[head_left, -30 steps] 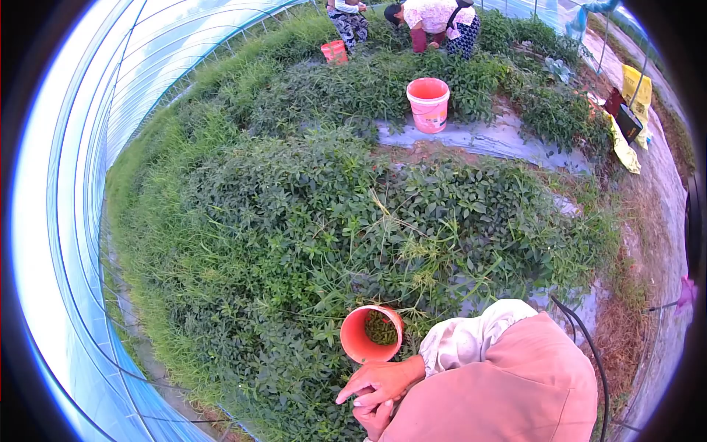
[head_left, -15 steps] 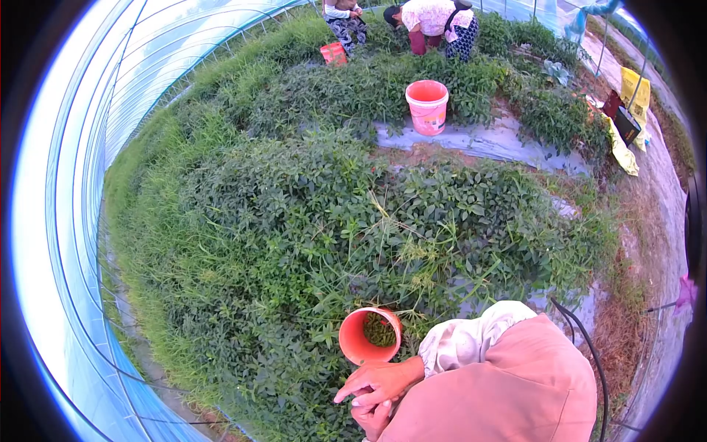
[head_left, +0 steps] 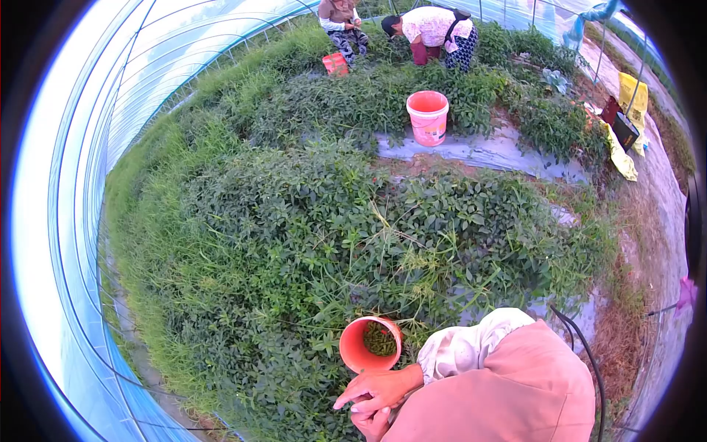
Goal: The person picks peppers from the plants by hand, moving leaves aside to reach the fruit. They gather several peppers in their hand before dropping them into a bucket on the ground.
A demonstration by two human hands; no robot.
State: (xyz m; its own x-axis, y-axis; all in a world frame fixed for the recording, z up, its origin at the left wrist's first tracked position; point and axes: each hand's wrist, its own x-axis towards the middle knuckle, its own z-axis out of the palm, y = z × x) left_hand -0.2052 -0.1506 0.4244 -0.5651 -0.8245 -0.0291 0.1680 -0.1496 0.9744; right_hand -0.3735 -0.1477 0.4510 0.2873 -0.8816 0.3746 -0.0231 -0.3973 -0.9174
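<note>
My right hand [head_left: 379, 388] reaches in from the white sleeve, with its index finger stretched out to the left. It lies across my left hand [head_left: 372, 423], and the two touch. The left hand's fingers are mostly hidden under the right one, so any grip there does not show. Just above the hands, an orange-pink bucket [head_left: 358, 348] leans among the plants, its mouth tilted toward me. Inside lie many small green pods [head_left: 380, 339] that look like chili peppers. Dense leafy green plants [head_left: 294, 383] surround the bucket and hands.
Two people, one upright [head_left: 341, 22] and one bent over [head_left: 438, 33], are among the far plants. A red bucket [head_left: 336, 65] and a pink bucket [head_left: 428, 125] stand there. Yellow sacks [head_left: 633, 96] lie at right; a dark hose [head_left: 589, 353] curves beside me. Plastic film [head_left: 81, 221] arches at left.
The view has tilted slightly up, so the buckets and people sit a little lower in the picture. My hands stay together in nearly the same pose.
</note>
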